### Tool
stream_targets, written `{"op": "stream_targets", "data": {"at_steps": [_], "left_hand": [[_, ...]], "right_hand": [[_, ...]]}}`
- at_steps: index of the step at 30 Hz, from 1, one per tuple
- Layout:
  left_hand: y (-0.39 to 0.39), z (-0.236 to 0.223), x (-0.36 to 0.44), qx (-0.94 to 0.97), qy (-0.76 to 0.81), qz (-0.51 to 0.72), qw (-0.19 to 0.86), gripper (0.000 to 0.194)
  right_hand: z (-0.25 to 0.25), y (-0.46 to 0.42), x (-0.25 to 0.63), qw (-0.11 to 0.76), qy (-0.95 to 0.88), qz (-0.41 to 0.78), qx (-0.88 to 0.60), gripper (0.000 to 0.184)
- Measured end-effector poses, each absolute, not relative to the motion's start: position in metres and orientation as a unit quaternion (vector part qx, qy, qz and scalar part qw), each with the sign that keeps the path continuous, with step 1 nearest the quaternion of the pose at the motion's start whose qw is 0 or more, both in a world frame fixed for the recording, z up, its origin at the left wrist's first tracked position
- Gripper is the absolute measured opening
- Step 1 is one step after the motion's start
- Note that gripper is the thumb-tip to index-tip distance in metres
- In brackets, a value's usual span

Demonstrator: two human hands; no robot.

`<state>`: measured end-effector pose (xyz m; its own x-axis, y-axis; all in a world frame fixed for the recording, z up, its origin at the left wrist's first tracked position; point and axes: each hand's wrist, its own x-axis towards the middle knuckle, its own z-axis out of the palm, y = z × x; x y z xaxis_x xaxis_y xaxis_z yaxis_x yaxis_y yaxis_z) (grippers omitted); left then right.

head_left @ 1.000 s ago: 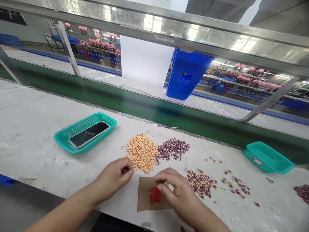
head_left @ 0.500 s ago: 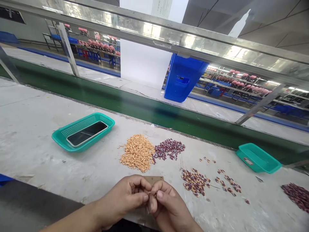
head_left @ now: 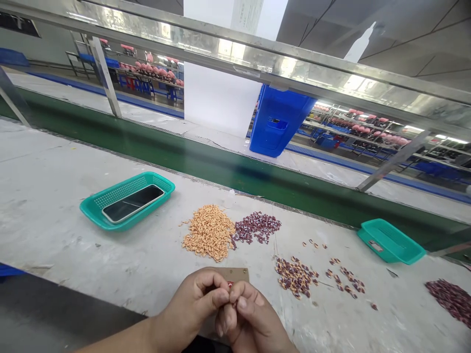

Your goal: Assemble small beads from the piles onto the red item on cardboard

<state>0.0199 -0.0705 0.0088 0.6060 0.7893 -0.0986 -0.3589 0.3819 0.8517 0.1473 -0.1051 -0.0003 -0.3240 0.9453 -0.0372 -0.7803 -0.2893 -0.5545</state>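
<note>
1. My left hand (head_left: 193, 301) and right hand (head_left: 250, 316) pinch close together, both narrow, fingers on a tiny reddish piece (head_left: 231, 285), too small to make out.
2. It sits just above a brown card (head_left: 239, 274), seemingly my work spot.
3. An orange pile (head_left: 208, 233) and a purple pile (head_left: 256, 228) lie just ahead, within easy reach, apparently kept apart by colour.

Readable text: none | label on teal plastic basket (head_left: 376, 245): too small to read

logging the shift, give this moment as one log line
left hand | right hand | pinching tiny reddish piece | over cardboard sheet
</note>
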Motion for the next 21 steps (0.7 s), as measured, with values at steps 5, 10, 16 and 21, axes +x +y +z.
{"op": "stream_targets", "data": {"at_steps": [5, 10, 16, 21], "left_hand": [[-0.071, 0.008, 0.014, 0.449, 0.240, 0.350, 0.787, 0.031], [-0.068, 0.007, 0.007, 0.565, 0.287, 0.374, 0.677, 0.028], [-0.058, 0.017, -0.011, 0.673, 0.328, 0.387, 0.538, 0.021], [-0.061, 0.040, -0.018, 0.784, 0.195, 0.129, 0.575, 0.022]], "right_hand": [[-0.004, -0.105, 0.144, 0.557, -0.220, 0.778, -0.191, 0.022], [-0.014, -0.105, 0.142, 0.560, -0.233, 0.766, -0.211, 0.025], [0.002, -0.104, 0.173, 0.573, -0.310, 0.684, -0.328, 0.023], [0.004, -0.099, 0.201, 0.484, -0.475, 0.520, -0.520, 0.017]]}}
